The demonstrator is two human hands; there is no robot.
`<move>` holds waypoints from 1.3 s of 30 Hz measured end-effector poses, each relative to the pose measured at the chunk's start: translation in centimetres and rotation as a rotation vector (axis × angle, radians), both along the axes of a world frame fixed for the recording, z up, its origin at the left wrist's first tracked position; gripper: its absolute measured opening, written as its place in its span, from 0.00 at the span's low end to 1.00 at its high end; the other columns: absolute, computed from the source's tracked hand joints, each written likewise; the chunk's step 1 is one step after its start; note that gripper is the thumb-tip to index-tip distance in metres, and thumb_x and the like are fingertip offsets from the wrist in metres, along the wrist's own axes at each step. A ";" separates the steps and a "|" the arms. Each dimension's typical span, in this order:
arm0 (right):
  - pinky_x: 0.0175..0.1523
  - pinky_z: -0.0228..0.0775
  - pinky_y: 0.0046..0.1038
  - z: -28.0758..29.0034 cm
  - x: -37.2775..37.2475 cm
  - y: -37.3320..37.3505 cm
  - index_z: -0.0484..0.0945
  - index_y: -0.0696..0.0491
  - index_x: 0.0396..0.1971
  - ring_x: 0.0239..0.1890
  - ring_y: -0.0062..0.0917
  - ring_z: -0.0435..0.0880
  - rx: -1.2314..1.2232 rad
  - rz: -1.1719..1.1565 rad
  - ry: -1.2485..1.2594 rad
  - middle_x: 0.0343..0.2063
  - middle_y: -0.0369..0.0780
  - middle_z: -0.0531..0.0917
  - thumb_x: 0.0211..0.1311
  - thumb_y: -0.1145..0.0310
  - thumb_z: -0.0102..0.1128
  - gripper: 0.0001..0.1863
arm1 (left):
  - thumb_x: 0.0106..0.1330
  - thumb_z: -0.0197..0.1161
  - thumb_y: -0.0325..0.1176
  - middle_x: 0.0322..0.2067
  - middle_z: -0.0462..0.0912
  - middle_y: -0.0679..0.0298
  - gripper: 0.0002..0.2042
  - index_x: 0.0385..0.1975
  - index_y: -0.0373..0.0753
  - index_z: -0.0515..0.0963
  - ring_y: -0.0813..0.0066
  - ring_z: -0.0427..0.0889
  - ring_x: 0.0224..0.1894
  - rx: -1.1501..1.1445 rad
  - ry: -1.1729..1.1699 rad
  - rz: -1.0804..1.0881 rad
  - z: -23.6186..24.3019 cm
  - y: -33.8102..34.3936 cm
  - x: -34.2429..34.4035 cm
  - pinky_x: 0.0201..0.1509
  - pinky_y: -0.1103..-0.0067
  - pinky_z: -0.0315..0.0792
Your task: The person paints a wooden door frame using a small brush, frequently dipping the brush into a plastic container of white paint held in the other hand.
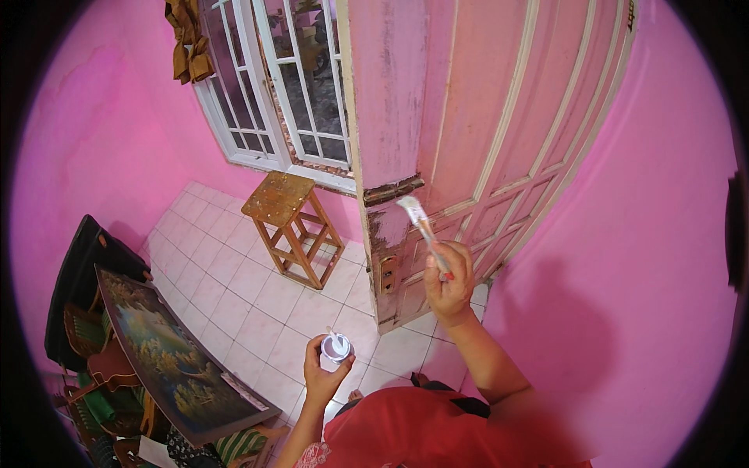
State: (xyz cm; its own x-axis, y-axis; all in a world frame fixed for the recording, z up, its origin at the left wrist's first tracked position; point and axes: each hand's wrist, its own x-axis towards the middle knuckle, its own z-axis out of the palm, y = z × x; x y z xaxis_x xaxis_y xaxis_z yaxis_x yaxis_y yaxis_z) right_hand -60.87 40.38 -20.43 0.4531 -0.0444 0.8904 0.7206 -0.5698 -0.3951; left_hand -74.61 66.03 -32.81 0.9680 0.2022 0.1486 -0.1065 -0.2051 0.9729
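Two hands show in the head view: at four o'clock, the right hand (451, 285) pinches a paintbrush (424, 228); at seven, the left hand (323, 381) curls half-open fingers around a paint cup (336, 361). The door (477, 101), at one o'clock, looks patchily coated; dark bare wood (392, 190) seemingly remains.
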 end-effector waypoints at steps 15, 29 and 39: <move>0.47 0.77 0.37 0.1 0.4 -0.8 0.78 0.56 0.51 0.43 0.41 0.82 0.062 -0.090 0.007 0.43 0.47 0.80 0.62 0.76 0.66 0.17 | 0.51 0.79 0.30 0.48 0.78 0.60 0.31 0.54 0.37 0.71 0.68 0.78 0.54 0.006 0.008 0.043 0.7 -0.3 0.1 0.64 0.72 0.69; 0.46 0.77 0.36 0.0 -0.8 0.3 0.78 0.56 0.51 0.42 0.41 0.83 0.074 0.012 0.031 0.43 0.47 0.81 0.63 0.76 0.65 0.16 | 0.53 0.79 0.27 0.52 0.75 0.59 0.33 0.58 0.36 0.68 0.69 0.76 0.58 0.007 0.007 0.002 0.4 0.0 0.2 0.67 0.72 0.67; 0.44 0.78 0.36 -2.5 -2.0 0.9 0.78 0.56 0.51 0.40 0.40 0.83 -0.138 0.140 0.045 0.42 0.46 0.80 0.60 0.77 0.67 0.18 | 0.54 0.79 0.28 0.53 0.75 0.59 0.33 0.58 0.37 0.68 0.68 0.75 0.59 0.046 0.041 -0.017 0.1 0.1 0.0 0.68 0.71 0.67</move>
